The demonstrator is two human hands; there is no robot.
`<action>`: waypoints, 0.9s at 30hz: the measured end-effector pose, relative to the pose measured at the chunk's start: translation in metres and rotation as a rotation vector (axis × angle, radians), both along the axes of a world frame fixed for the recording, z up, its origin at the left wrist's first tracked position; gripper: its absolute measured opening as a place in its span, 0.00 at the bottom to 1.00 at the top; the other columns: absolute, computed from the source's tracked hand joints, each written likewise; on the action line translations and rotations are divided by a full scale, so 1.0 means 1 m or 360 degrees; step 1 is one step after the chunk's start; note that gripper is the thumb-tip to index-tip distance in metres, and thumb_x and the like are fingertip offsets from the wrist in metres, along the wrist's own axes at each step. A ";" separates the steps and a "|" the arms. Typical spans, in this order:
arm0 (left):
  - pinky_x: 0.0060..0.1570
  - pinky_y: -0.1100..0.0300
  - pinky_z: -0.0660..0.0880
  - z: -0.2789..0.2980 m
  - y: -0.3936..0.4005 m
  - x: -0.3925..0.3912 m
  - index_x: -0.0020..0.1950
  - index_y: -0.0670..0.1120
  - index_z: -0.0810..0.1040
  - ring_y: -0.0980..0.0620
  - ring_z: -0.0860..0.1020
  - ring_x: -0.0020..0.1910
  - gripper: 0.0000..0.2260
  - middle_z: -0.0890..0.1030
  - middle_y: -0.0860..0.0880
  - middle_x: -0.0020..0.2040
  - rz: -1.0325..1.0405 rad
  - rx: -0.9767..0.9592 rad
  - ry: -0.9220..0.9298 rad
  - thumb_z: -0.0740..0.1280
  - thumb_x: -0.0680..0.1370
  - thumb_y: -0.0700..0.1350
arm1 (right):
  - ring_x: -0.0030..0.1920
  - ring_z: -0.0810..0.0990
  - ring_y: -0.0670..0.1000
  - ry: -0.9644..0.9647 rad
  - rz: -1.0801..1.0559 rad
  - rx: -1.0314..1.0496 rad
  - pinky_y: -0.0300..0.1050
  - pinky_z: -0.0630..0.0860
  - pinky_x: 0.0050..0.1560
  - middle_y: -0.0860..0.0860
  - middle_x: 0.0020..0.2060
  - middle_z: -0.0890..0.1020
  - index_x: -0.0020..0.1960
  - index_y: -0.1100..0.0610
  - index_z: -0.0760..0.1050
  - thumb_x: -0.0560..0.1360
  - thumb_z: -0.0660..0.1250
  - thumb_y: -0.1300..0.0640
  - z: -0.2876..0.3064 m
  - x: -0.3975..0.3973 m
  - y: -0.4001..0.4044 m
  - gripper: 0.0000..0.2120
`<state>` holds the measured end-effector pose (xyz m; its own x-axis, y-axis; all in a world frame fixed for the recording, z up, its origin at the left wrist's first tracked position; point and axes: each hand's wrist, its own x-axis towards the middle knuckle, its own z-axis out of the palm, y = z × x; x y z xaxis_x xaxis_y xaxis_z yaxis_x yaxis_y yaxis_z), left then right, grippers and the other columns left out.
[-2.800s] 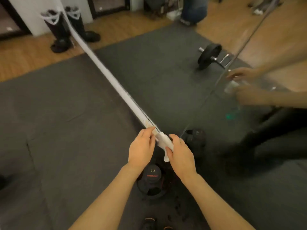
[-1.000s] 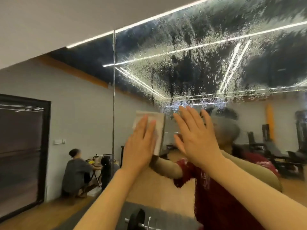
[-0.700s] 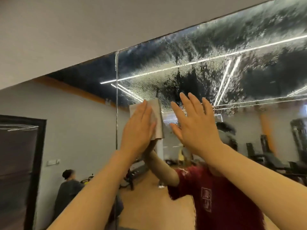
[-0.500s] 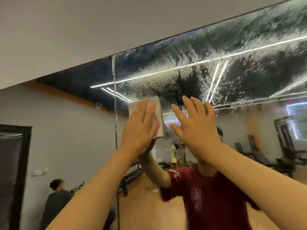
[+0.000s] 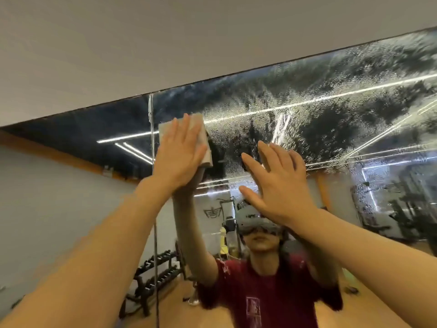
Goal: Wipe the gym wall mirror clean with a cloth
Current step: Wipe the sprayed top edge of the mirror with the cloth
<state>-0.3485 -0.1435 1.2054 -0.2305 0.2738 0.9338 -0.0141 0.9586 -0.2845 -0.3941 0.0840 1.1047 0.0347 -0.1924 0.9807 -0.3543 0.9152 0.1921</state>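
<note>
The wall mirror (image 5: 331,119) fills the view ahead, its upper part covered in wet spray droplets and streaks. A folded pale cloth (image 5: 203,136) lies flat against the glass near the mirror's top edge, beside a vertical seam. My left hand (image 5: 179,155) presses it there with straight fingers. My right hand (image 5: 279,183) is raised to the right of the cloth, fingers spread and straight, palm toward the glass; whether it touches the mirror I cannot tell.
A bare white wall (image 5: 165,43) runs above the mirror's top edge. A vertical seam (image 5: 151,119) divides two mirror panels. The glass reflects a person in a red shirt, a dumbbell rack (image 5: 156,275) and gym machines at right.
Both hands have risen up the mirror with the cloth, from about head height to near its top edge. Earlier still, both hands held the cloth low above the floor mat.
</note>
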 end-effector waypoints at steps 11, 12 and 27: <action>0.77 0.51 0.40 -0.032 -0.019 0.001 0.80 0.54 0.46 0.48 0.45 0.80 0.27 0.47 0.47 0.81 0.0017 -0.0533 -0.0031 0.39 0.82 0.61 | 0.69 0.66 0.59 0.0025 0.0152 -0.0104 0.59 0.60 0.66 0.57 0.69 0.71 0.71 0.49 0.72 0.78 0.49 0.36 0.019 0.006 0.002 0.29; 0.76 0.54 0.37 -0.034 -0.024 0.001 0.80 0.54 0.47 0.49 0.44 0.79 0.27 0.47 0.48 0.81 0.0022 -0.0576 -0.0027 0.39 0.83 0.61 | 0.71 0.65 0.59 0.0019 0.0148 -0.0114 0.60 0.59 0.68 0.57 0.71 0.69 0.72 0.48 0.71 0.78 0.49 0.36 0.022 0.004 0.003 0.29; 0.77 0.51 0.38 0.061 -0.014 0.001 0.81 0.49 0.44 0.48 0.42 0.80 0.28 0.43 0.48 0.81 0.0028 -0.0097 0.0096 0.41 0.83 0.58 | 0.74 0.62 0.60 0.0043 0.0045 -0.0130 0.65 0.58 0.71 0.57 0.74 0.67 0.75 0.46 0.66 0.77 0.51 0.34 0.027 -0.004 0.001 0.30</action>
<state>-0.3475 -0.1576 1.2663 -0.1799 0.3270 0.9277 -0.0497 0.9389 -0.3406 -0.3985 0.0850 1.1320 0.0654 -0.1104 0.9917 -0.3762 0.9178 0.1270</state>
